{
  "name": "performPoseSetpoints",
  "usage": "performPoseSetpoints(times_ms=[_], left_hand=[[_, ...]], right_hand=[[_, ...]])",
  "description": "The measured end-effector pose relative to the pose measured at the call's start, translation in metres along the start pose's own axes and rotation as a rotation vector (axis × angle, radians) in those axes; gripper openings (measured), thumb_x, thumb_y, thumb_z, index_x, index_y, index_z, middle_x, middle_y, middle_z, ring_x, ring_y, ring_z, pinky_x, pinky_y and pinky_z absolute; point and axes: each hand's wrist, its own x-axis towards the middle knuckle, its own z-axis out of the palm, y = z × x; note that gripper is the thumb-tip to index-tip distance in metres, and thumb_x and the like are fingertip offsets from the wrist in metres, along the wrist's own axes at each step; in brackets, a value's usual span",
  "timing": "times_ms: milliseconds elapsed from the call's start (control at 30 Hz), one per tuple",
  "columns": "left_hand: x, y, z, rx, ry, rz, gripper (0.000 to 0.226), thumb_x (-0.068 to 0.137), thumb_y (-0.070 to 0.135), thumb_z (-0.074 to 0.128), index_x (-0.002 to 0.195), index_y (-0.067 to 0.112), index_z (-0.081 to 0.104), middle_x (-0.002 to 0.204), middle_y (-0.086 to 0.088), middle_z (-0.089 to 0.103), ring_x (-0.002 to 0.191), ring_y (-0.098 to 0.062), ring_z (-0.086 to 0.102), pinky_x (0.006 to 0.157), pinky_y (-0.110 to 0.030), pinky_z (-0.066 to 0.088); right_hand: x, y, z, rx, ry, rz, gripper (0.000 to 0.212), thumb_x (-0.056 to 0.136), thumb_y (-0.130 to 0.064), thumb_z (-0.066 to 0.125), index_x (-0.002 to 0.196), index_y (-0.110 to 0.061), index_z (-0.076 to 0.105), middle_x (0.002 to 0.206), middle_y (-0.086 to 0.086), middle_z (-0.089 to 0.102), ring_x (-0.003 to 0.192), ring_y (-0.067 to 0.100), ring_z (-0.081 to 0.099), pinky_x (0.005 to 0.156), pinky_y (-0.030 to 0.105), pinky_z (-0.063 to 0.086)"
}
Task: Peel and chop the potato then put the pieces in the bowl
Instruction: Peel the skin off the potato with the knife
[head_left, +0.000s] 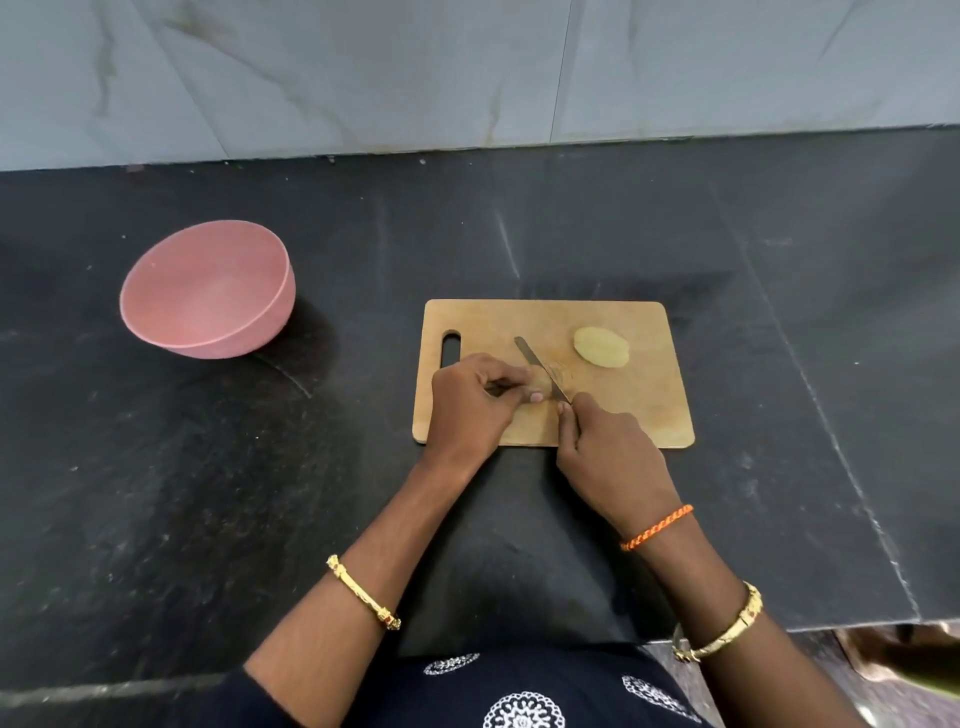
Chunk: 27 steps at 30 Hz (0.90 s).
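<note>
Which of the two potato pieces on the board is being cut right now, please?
The piece under the left hand, where the knife held by the right hand crosses it. The other half lies untouched toward the board's far right.

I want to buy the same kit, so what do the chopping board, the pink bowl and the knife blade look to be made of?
Chopping board: probably wood or bamboo, going by its matt tan face with faint grain and cut marks.
Pink bowl: likely plastic or a similar moulded material; one flat matt colour, thin even rim.
Knife blade: metal, thin, grey and slightly shiny. The right hand hides the handle.
</note>
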Motion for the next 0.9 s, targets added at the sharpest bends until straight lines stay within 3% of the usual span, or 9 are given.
performPoseSetpoints(times_ms=[167, 333, 900], left_hand=[[-0.001, -0.001, 0.002, 0.005, 0.028, 0.012, 0.017, 0.065, 0.008, 0.083, 0.080, 0.008, 0.074, 0.079, 0.004, 0.069, 0.075, -0.004, 0.065, 0.073, -0.013, 0.051], [0.000, -0.002, 0.001, 0.008, 0.002, 0.021, 0.018, 0.065, 0.009, 0.083, 0.080, 0.006, 0.074, 0.079, 0.004, 0.069, 0.075, -0.003, 0.065, 0.069, -0.009, 0.049], [-0.001, -0.006, 0.000, -0.004, -0.007, 0.072, 0.015, 0.068, 0.007, 0.081, 0.081, 0.008, 0.074, 0.079, -0.002, 0.068, 0.076, -0.014, 0.066, 0.074, -0.027, 0.056]], right_hand=[[-0.010, 0.006, 0.000, -0.004, -0.035, 0.027, 0.029, 0.100, -0.037, 0.029, 0.086, -0.015, 0.042, 0.065, 0.004, 0.050, 0.064, 0.026, 0.054, 0.057, 0.033, 0.039], [-0.015, 0.003, -0.009, 0.116, 0.109, -0.006, 0.028, 0.100, -0.037, 0.030, 0.086, -0.016, 0.041, 0.063, 0.007, 0.053, 0.061, 0.027, 0.054, 0.057, 0.037, 0.045], [0.003, 0.001, -0.007, 0.023, -0.050, -0.050, 0.029, 0.100, -0.035, 0.031, 0.087, -0.014, 0.046, 0.072, 0.012, 0.058, 0.068, 0.029, 0.057, 0.063, 0.039, 0.047]])
